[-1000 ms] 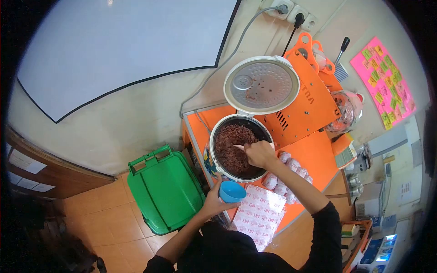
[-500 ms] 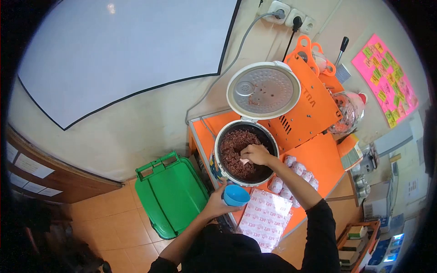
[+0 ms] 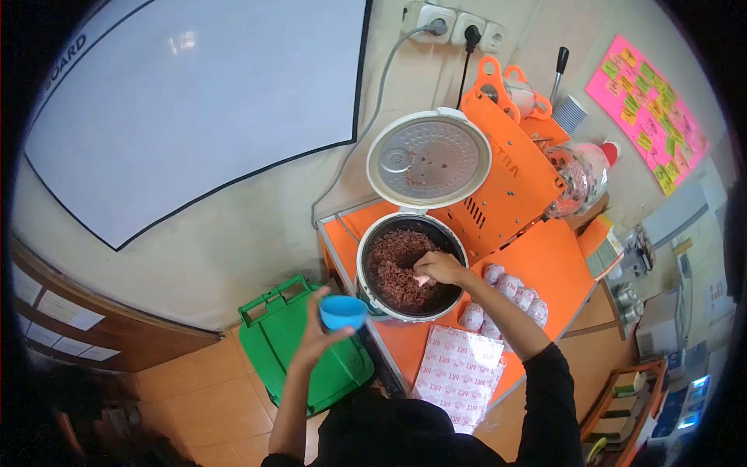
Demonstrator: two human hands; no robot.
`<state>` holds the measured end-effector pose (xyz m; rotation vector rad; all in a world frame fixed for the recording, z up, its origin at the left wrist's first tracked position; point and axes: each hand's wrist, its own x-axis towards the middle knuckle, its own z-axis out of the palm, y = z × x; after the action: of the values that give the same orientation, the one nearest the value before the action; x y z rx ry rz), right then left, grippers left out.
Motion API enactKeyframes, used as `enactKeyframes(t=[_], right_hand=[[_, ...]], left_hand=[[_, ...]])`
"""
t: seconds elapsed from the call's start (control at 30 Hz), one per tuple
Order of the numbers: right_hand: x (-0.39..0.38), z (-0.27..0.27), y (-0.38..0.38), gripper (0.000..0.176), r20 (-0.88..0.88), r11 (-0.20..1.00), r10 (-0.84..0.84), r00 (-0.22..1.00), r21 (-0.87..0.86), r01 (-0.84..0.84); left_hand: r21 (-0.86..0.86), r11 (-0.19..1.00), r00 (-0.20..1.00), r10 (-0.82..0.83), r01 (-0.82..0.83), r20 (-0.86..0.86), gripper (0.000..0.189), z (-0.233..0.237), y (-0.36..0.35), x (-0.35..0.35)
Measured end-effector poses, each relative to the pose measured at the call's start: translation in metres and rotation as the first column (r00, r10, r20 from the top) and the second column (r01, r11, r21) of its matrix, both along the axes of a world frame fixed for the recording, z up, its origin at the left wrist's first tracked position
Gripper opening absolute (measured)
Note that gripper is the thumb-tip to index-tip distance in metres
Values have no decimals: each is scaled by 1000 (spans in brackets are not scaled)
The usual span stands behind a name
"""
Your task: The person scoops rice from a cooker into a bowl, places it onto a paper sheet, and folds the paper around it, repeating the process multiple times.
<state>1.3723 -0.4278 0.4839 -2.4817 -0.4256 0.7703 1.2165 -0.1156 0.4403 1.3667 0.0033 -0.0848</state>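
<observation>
My left hand (image 3: 311,331) grips a small blue bowl (image 3: 344,313), held above the green bin at the left of the table. Inside the open rice cooker (image 3: 362,268), my right hand (image 3: 440,268) is closed around a pale pink utensil (image 3: 422,279). Most of that utensil is hidden by the fingers and the rice. Reddish-brown cooked rice (image 3: 397,268) fills much of the dark inner pot. The cooker's lid (image 3: 432,159) stands raised behind it, with a few grains stuck on its inner side.
Several wrapped bundles (image 3: 510,286) sit right of the cooker. Printed wrapping paper (image 3: 455,373) lies at the near edge of the orange table (image 3: 537,257). An orange machine (image 3: 498,171) stands behind. A green bin (image 3: 280,358) is on the floor at the left.
My left hand has moved left and up with the blue bowl, away from the table's edge. My right hand stays in the pot. The whole view has shifted slightly.
</observation>
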Motion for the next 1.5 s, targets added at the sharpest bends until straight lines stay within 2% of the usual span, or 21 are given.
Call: enactKeyframes(t=[0.1,0.17,0.27,0.3,0.33,0.4,0.47,0.53,0.6,0.67,0.73,0.83,0.87,0.97,1.07,1.17,1.2,1.27,1.37,1.4,1.5], right_hand=[[-1,2,-11,28,-34,994,-107,994,25,108],[-2,5,-20,28,-4,990,-142,990,23,142],[-7,14,-29,28,87,973,-232,969,13,232],[-12,18,-29,28,123,964,-266,956,9,267],[-21,20,-26,27,284,950,-305,909,29,310],[-44,19,-9,25,575,920,-360,735,86,383],[-64,30,9,25,651,903,-372,661,89,421],[-75,22,13,27,767,914,-324,554,102,392],[-82,10,6,27,772,923,-325,546,135,359],[-88,11,5,23,811,937,-299,502,151,315],[-95,14,5,20,836,949,-283,470,173,263],[-101,15,12,18,877,958,-260,404,181,223],[-103,15,17,17,891,959,-253,378,179,218],[-106,20,37,16,889,922,-306,341,187,340],[-105,25,52,13,877,903,-283,388,108,416],[-97,40,49,16,788,861,-385,480,119,495],[-96,44,46,16,758,836,-416,502,101,540],[-92,52,33,18,696,782,-477,536,58,621],[-94,59,6,29,529,743,-639,558,237,626],[-97,66,-3,39,383,746,-659,648,221,629],[-100,59,-23,35,66,755,-611,789,349,555]], left_hand=[[34,999,996,36,-33,-87,82,22,19,24],[97,995,999,-17,21,-40,76,55,8,38],[281,950,989,-147,140,6,72,81,-34,68],[360,925,988,-148,122,48,72,74,-56,73],[437,894,985,-150,97,88,72,68,-78,78],[515,857,988,-77,-5,138,72,45,-122,90],[529,848,997,-13,-28,73,72,42,-150,102],[513,851,994,89,-110,65,67,29,-162,120],[373,927,990,88,-40,-112,63,26,-164,126],[186,969,946,-97,160,-309,56,40,-152,133],[44,938,857,-293,343,-423,44,53,-136,146],[-124,775,685,-611,619,-397,42,55,-113,166],[-82,770,680,-604,633,-416,45,57,-110,168],[-2,806,745,-548,591,-380,48,67,-108,157],[11,825,783,-532,565,-322,54,66,-102,147],[99,857,840,-464,506,-281,55,72,-95,133],[82,873,846,-437,481,-307,60,78,-91,129],[44,895,876,-422,443,-234,64,75,-85,128],[-27,890,877,-452,454,-164,73,56,-72,128],[-50,881,870,-472,470,-147,76,49,-68,130],[-70,874,870,-486,482,-81,83,43,-66,131]])
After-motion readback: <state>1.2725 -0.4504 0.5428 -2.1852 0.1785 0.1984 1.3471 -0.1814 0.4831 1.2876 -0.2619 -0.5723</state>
